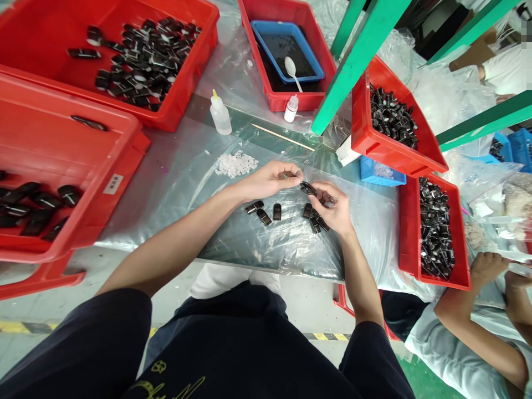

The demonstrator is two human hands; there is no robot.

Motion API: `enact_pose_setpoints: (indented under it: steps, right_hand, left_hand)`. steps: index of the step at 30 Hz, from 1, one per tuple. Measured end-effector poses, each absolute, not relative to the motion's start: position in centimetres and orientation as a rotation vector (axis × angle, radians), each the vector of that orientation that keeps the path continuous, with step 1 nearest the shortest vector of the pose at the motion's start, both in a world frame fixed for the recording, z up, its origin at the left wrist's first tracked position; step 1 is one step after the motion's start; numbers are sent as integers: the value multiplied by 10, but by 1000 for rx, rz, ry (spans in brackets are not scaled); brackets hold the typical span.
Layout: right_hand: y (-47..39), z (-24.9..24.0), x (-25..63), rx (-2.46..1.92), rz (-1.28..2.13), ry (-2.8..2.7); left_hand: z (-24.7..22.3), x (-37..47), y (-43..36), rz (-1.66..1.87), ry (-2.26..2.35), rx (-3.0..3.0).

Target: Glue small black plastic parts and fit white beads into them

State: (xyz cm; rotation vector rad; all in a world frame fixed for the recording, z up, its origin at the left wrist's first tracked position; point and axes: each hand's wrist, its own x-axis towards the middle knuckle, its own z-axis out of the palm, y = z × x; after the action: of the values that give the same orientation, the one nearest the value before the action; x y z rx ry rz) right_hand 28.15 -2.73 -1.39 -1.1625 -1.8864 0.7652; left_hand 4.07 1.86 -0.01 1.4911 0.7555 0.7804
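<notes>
Over the plastic-covered table, my right hand (333,206) grips a small glossy black plastic part (308,188) between thumb and fingers. My left hand (282,178) is pinched closed right beside that part's far end; whatever its fingertips hold is too small to make out. Below my right hand lies a little cluster of similar black parts (315,223), some overlapping. Several more loose black parts (263,216) rest on the sheet below my left hand. A pile of small whitish translucent pieces (236,164) sits to the left of my left hand.
Red bins of black parts stand left (183,105) and right (461,244). A squeeze bottle (220,115), small white bottle (291,108) and thin wooden stick (282,137) lie beyond my hands. A green post (353,61) rises behind. A co-worker's arm (477,327) is at right.
</notes>
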Motion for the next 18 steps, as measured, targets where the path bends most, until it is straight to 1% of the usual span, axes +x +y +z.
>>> enact_pose_setpoints:
  steps: [10, 18]
  right_hand:
    - [-29, -10, 283, -1155, 695, -1965]
    - [-30, -9, 281, -1189, 744, -1935]
  left_hand:
    - [-6, 43, 19, 817, 740, 1434]
    - [-10, 48, 16, 888, 777, 1468]
